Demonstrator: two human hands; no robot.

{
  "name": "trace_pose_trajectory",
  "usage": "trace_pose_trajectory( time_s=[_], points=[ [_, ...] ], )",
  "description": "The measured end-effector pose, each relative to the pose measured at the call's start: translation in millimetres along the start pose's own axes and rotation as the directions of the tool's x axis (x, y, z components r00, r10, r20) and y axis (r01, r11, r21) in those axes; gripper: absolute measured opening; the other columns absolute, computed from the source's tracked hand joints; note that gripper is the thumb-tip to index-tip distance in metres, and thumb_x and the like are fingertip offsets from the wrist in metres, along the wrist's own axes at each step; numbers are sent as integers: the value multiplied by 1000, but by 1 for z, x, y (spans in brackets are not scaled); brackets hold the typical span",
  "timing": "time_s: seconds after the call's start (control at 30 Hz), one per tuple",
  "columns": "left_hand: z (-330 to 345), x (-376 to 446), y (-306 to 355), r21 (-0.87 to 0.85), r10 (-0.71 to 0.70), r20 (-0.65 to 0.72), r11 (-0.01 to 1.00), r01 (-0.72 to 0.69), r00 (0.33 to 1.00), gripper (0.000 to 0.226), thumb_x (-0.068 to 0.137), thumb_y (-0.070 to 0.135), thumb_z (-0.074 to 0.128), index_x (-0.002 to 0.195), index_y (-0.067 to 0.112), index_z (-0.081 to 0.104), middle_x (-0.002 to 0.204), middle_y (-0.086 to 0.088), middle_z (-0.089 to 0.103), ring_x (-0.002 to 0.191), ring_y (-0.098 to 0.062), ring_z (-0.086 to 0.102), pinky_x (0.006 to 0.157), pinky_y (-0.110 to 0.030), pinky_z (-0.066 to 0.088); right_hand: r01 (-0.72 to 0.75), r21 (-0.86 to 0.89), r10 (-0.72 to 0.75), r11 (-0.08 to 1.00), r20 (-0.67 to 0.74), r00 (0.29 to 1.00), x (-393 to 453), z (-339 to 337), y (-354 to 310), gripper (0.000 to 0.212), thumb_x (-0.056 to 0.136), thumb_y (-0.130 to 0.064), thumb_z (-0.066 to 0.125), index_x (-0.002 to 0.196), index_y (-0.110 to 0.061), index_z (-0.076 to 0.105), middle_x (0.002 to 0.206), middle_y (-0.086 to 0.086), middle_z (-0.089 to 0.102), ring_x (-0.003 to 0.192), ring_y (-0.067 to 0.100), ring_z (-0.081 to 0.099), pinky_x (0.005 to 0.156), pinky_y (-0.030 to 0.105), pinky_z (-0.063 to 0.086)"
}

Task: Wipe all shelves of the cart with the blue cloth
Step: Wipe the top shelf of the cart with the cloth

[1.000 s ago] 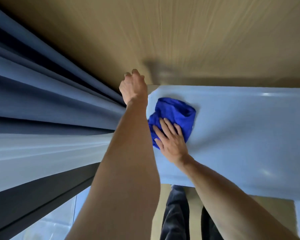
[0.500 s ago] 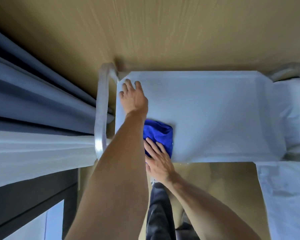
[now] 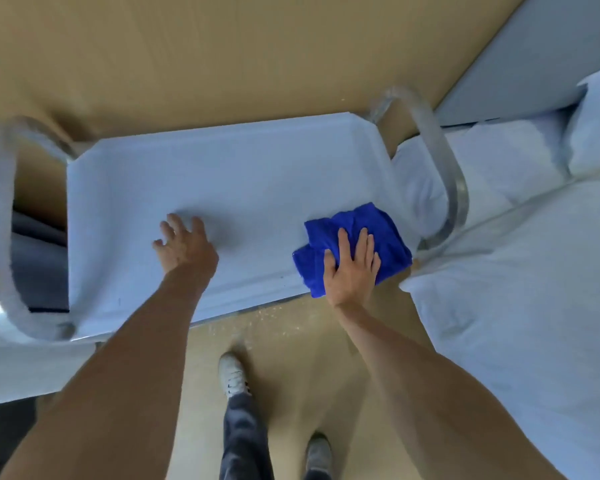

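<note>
- right hand (image 3: 352,268): flat on the blue cloth (image 3: 352,245), fingers straight and slightly spread, palm pressing down. No curl, no pinch.
- blue cloth: bunched, directly under the right hand, sticking out past the fingertips and to both sides of the palm. Near edge overhangs the lip of the shelf by the wrist.
- top shelf (image 3: 222,188) of the cart: pale, shallow tray (raised rim all round). Cloth sits at its near right corner.
- left hand (image 3: 184,247): open, fingers spread and relaxed, holding nothing. Appears to rest on the bare shelf, well apart from the cloth, shadow just beyond the fingertips. Actual contact hard to confirm (motion blur).
- right cart handle (image 3: 444,164): curved metal tube, just beyond and outboard of the right hand, close to the cloth's far corner.
- left cart handle (image 3: 0,237): matching loop, well outboard of the left hand, heavily blurred.
- white bedding (image 3: 520,278): outboard of the right hand, butting against the cart's right end.
- floor (image 3: 284,344): tan, below both forearms; person's white shoe (image 3: 234,374) and dark trouser leg between the arms.
</note>
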State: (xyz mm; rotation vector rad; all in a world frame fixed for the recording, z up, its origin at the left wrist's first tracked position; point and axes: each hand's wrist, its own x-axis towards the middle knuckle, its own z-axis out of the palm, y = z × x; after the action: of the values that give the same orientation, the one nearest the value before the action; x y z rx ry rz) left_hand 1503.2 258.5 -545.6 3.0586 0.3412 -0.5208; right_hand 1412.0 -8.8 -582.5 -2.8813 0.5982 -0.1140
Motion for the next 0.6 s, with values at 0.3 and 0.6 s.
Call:
trace_pose_trajectory(
  time_s=[0.3, 0.6],
  points=[
    [24, -45, 160, -43, 301, -144, 950, -310, 943, 40, 91, 22, 43, 131, 16, 45, 149, -17, 29, 133, -32, 30, 102, -44, 34, 80, 19, -77, 997, -126, 989, 34, 11, 27, 50, 95, -47, 41, 139, -25, 53, 152, 18, 39, 143, 35, 33, 113, 50, 26],
    [50, -33, 124, -3, 386, -356, 910, -414, 851, 40, 89, 24, 41, 128, 20, 50, 141, -8, 40, 124, -30, 38, 107, -46, 26, -56, 12, 57, 998, -99, 993, 76, 9, 23, 53, 99, -45, 34, 148, -27, 40, 158, 14, 30, 148, 30, 22, 118, 50, 14]
  ],
)
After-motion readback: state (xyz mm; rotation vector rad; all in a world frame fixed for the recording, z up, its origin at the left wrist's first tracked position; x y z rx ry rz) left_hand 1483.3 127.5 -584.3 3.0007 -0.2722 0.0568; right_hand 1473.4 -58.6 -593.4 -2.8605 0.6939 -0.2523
